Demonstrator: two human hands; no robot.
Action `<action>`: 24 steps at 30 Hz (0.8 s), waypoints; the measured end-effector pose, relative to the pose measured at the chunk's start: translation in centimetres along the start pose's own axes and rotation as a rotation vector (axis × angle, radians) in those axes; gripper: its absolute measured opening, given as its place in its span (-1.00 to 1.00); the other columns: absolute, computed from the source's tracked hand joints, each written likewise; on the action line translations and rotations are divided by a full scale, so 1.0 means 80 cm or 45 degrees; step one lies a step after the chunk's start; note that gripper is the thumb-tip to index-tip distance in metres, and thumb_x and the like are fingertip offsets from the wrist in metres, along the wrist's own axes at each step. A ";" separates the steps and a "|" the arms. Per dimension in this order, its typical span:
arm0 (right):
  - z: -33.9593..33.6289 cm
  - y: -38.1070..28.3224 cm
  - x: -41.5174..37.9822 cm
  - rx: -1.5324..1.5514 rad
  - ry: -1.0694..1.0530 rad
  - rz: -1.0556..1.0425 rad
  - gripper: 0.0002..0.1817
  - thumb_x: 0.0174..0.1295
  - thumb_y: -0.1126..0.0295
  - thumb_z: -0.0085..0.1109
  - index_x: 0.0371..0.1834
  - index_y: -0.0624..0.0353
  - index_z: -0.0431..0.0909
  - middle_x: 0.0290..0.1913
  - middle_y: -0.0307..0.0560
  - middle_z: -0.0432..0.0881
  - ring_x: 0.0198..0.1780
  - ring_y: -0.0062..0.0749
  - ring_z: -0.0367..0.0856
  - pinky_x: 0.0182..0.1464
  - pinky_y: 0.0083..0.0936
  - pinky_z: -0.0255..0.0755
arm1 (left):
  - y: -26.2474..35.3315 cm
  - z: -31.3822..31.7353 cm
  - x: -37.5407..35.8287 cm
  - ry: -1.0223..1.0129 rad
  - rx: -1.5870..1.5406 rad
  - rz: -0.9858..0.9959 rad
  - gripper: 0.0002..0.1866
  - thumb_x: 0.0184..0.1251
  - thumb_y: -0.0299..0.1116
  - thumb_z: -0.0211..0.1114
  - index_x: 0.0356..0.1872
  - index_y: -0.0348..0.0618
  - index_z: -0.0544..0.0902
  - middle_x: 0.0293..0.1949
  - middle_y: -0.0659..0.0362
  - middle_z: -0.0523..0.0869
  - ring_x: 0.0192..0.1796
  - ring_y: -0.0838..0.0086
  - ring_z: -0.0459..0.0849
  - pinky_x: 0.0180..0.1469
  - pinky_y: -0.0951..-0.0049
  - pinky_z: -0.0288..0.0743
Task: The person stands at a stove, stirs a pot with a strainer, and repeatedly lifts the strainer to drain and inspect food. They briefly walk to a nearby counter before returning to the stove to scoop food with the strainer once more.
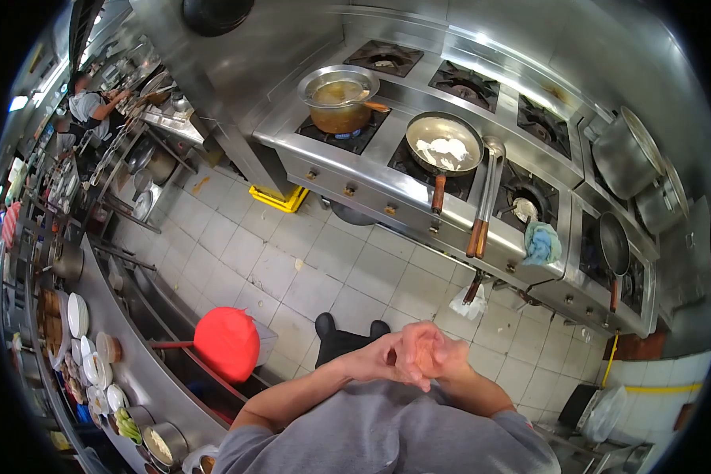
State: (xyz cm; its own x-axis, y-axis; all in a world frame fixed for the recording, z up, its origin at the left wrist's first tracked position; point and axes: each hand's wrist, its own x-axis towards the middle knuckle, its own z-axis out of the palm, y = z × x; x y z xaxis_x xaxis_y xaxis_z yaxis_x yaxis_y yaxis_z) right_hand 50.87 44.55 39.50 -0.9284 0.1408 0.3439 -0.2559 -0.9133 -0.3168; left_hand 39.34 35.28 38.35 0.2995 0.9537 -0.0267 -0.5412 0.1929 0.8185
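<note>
My left hand (378,357) and my right hand (433,357) are clasped together in front of my chest, fingers closed against each other. No object shows in them, though part of the fingers is hidden. Beyond them, on the stove (355,170), a frying pan (442,126) holds white, frothy stuff. To its left a metal bowl (338,79) with yellowish liquid sits over a brown-sided pot (341,118) above a blue flame. Two long-handled ladles (488,189) lie right of the pan, handles toward me.
A blue-green cloth (541,243) lies at the stove's front edge. Another pan (611,245) and large pots (629,154) stand at the right. On my left are a red lid (227,344) and a counter with stacked plates (77,314). A co-worker (91,107) stands far left.
</note>
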 end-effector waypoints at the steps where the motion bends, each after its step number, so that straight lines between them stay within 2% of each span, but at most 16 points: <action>1: 0.000 -0.001 0.001 0.090 0.005 0.049 -0.60 0.06 0.32 0.15 -0.15 0.45 0.38 -0.47 0.11 0.56 -0.70 -0.50 0.46 -0.63 -0.67 0.35 | -0.002 -0.002 -0.002 -0.079 -0.098 -0.047 -0.60 0.11 -0.52 0.32 0.01 -0.23 0.46 -0.23 0.13 0.66 -0.07 0.49 0.62 -0.07 0.50 0.50; 3: -0.001 -0.006 0.002 0.269 0.011 0.155 -0.53 0.05 0.31 0.15 -0.09 0.48 0.33 -0.43 0.14 0.55 -0.70 -0.46 0.46 -0.60 -0.62 0.42 | -0.003 -0.006 -0.006 -0.234 -0.291 -0.135 -0.57 0.11 -0.48 0.34 0.03 -0.20 0.47 -0.22 0.13 0.66 -0.04 0.48 0.61 -0.07 0.48 0.49; 6: -0.009 -0.005 -0.005 0.170 0.098 0.178 -0.47 0.06 0.30 0.15 -0.03 0.51 0.27 -0.45 0.16 0.57 -0.64 -0.40 0.52 -0.50 -0.54 0.56 | -0.018 -0.004 -0.009 0.028 -0.594 -0.246 -0.59 0.12 -0.45 0.34 0.02 -0.19 0.49 -0.19 0.11 0.66 -0.11 0.46 0.65 -0.11 0.50 0.52; 9: -0.014 -0.003 -0.004 -0.150 0.001 0.154 -0.48 0.08 0.29 0.14 -0.06 0.56 0.31 -0.48 0.16 0.58 -0.58 -0.34 0.58 -0.33 -0.39 0.63 | -0.037 -0.008 -0.004 0.197 -0.400 -0.260 -0.61 0.14 -0.47 0.32 0.01 -0.22 0.47 -0.16 0.07 0.64 -0.16 0.44 0.67 -0.16 0.48 0.58; 12: 0.000 0.005 -0.011 -0.291 -0.039 0.231 -0.49 0.09 0.26 0.14 -0.10 0.58 0.38 -0.50 0.15 0.60 -0.51 -0.29 0.63 -0.29 -0.35 0.61 | 0.017 0.027 -0.002 0.128 -0.144 -0.152 -0.61 0.15 -0.51 0.30 0.02 -0.24 0.44 -0.23 0.08 0.66 -0.18 0.43 0.69 -0.22 0.50 0.62; 15: 0.004 0.006 -0.013 -0.414 -0.103 0.196 -0.48 0.11 0.21 0.11 -0.13 0.59 0.42 -0.49 0.13 0.60 -0.47 -0.28 0.64 -0.24 -0.32 0.61 | 0.017 0.025 -0.005 0.060 -0.031 -0.117 -0.53 0.20 -0.47 0.25 0.14 -0.28 0.35 -0.07 -0.02 0.58 -0.08 0.28 0.65 0.02 0.33 0.52; 18: -0.004 0.005 -0.016 -0.355 -0.120 0.198 -0.45 0.11 0.18 0.10 -0.13 0.60 0.41 -0.53 0.08 0.59 -0.49 -0.29 0.63 -0.25 -0.35 0.61 | 0.010 0.025 -0.004 0.163 -0.023 -0.064 -0.59 0.12 -0.53 0.33 0.00 -0.28 0.43 -0.29 0.11 0.68 -0.14 0.44 0.68 -0.26 0.56 0.62; 21: 0.006 -0.001 -0.011 -0.204 0.092 0.151 -0.44 0.09 0.16 0.13 -0.14 0.60 0.41 -0.59 0.02 0.56 -0.54 -0.32 0.61 -0.31 -0.37 0.61 | 0.019 0.005 -0.002 -0.071 0.089 -0.398 -0.40 0.16 -0.44 0.30 0.21 -0.24 0.25 -0.03 -0.01 0.56 -0.01 0.29 0.63 -0.14 0.43 0.59; 24: -0.008 -0.005 -0.007 0.118 -0.044 0.175 -0.43 0.05 0.17 0.14 -0.16 0.61 0.42 -0.63 -0.03 0.53 -0.62 -0.37 0.56 -0.39 -0.41 0.57 | -0.012 0.001 -0.003 -0.154 -0.129 -0.053 -0.34 0.14 -0.38 0.34 0.24 -0.20 0.22 0.04 0.01 0.53 0.01 0.27 0.63 -0.28 0.50 0.62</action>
State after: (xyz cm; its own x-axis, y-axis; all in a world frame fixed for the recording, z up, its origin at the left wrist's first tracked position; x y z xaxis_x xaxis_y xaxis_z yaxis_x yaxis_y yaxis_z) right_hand 51.31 45.05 38.89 -0.9427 0.0006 0.3337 -0.0998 -0.9548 -0.2802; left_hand 39.85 34.85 37.63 0.4127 0.9107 0.0147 -0.6008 0.2600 0.7559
